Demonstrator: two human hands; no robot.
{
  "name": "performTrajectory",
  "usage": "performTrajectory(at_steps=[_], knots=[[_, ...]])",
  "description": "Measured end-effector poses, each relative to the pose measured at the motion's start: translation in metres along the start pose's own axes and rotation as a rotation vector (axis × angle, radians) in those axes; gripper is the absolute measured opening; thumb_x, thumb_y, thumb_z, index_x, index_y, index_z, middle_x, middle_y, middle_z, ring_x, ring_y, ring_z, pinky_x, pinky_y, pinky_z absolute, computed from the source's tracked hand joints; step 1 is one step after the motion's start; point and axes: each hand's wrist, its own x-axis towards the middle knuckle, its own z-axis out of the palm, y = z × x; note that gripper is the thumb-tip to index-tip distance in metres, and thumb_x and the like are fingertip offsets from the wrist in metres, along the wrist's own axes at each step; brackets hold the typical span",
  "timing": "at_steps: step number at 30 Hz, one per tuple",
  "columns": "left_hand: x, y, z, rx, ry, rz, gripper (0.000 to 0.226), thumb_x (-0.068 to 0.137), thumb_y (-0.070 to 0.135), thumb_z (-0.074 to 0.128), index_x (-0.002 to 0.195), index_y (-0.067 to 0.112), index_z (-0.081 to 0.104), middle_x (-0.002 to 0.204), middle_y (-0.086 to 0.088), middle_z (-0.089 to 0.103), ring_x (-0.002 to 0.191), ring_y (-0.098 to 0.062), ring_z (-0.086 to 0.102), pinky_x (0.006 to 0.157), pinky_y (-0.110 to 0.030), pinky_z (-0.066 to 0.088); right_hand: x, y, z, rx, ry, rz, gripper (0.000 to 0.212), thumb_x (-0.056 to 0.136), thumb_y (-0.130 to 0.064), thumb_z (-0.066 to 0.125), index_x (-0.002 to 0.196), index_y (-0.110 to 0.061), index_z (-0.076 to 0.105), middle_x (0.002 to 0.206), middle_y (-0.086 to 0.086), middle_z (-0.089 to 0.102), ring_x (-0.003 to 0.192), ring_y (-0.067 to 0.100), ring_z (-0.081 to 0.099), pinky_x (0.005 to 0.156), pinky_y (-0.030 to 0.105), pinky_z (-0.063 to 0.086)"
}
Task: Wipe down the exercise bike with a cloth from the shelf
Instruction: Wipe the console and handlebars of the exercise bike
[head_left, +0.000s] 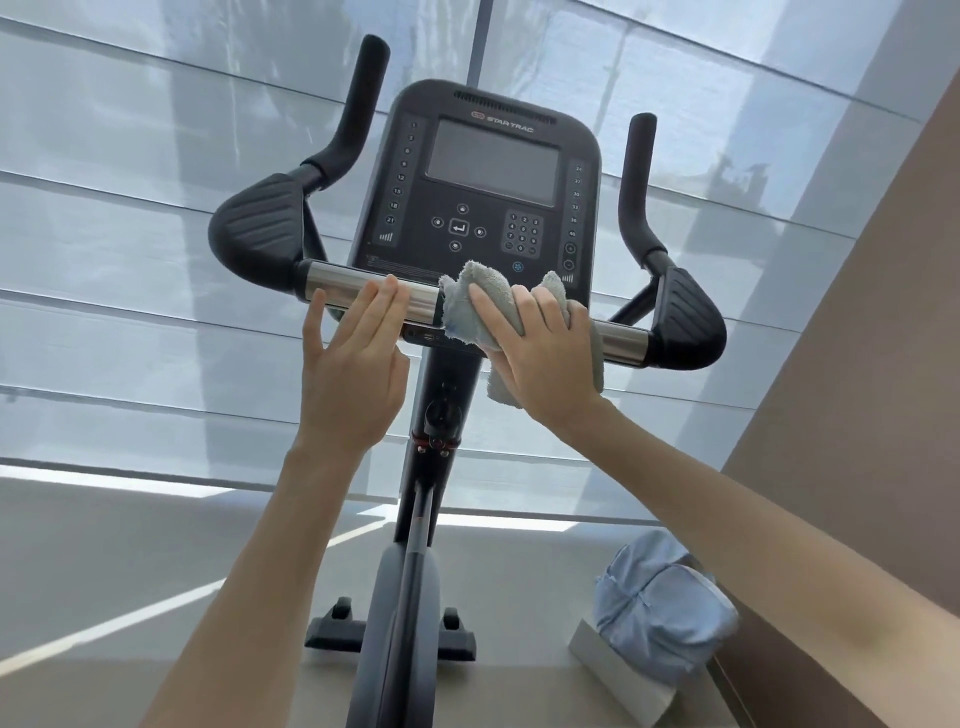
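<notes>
The right hand (540, 358) holds the soft, light cloth (485, 283) bunched on the shiny bar (623, 340) of the exercise bike (488, 171) (it looks floppy, so a whole-hand hold seems best), while the left hand (358, 358) touches the bar beside it, fingers straight.

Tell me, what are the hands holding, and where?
The right hand grips the cloth by its bunched middle, over the silver bar. The left hand holds nothing, just touches it.
</notes>
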Motion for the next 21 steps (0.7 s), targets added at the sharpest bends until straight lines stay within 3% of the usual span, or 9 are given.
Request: performTrajectory(at_steps=[5, 9, 13, 18, 21], knots=[[-0.002, 0.002, 0.002, -0.001, 0.014, -0.003, 0.053, 0.093, 0.021, 0.025, 0.142, 0.009, 0.042, 0.148, -0.007, 0.042, 0.139, -0.019, 0.034, 0.117, -0.053, 0.011, -0.021, 0.015, -0.002, -0.03, 0.005, 0.201, 0.042, 0.095, -0.05, 0.044, 0.126, -0.024, 0.057, 0.11, 0.009, 0.064, 0.101, 0.029, 0.06, 0.087, 0.043, 0.046], [-0.001, 0.002, 0.003, 0.007, 0.033, -0.003, 0.051, 0.094, 0.019, 0.029, 0.142, 0.008, 0.043, 0.147, -0.006, 0.043, 0.139, -0.018, 0.035, 0.116, -0.054, 0.012, 0.0, -0.024, -0.002, 0.027, 0.005, 0.36, 0.038, 0.094, -0.049, 0.046, 0.121, -0.027, 0.061, 0.11, 0.009, 0.063, 0.103, 0.03, 0.058, 0.093, 0.048, 0.042], [-0.002, 0.003, 0.005, 0.017, 0.057, -0.01, 0.049, 0.094, 0.014, 0.034, 0.141, 0.008, 0.044, 0.146, -0.006, 0.044, 0.138, -0.018, 0.036, 0.116, -0.054, 0.011, 0.017, -0.063, 0.0, 0.113, 0.07, 0.632, 0.031, 0.091, -0.042, 0.052, 0.116, -0.027, 0.064, 0.114, 0.007, 0.063, 0.114, 0.03, 0.056, 0.105, 0.054, 0.032], [-0.001, 0.004, 0.003, 0.022, 0.048, -0.007, 0.048, 0.094, 0.016, 0.034, 0.141, 0.007, 0.044, 0.146, -0.008, 0.044, 0.138, -0.02, 0.037, 0.117, -0.053, 0.008, 0.005, -0.053, 0.006, 0.145, 0.129, 0.582, 0.029, 0.089, -0.038, 0.058, 0.113, -0.023, 0.067, 0.115, 0.004, 0.065, 0.115, 0.027, 0.054, 0.106, 0.051, 0.033], [-0.001, 0.003, 0.003, 0.021, 0.052, 0.007, 0.048, 0.095, 0.017, 0.032, 0.14, 0.006, 0.045, 0.145, -0.01, 0.045, 0.137, -0.021, 0.038, 0.116, -0.055, 0.01, -0.015, -0.026, 0.01, 0.14, 0.16, 0.638, 0.033, 0.095, -0.04, 0.046, 0.114, -0.021, 0.065, 0.115, 0.005, 0.064, 0.116, 0.026, 0.05, 0.105, 0.051, 0.033]])
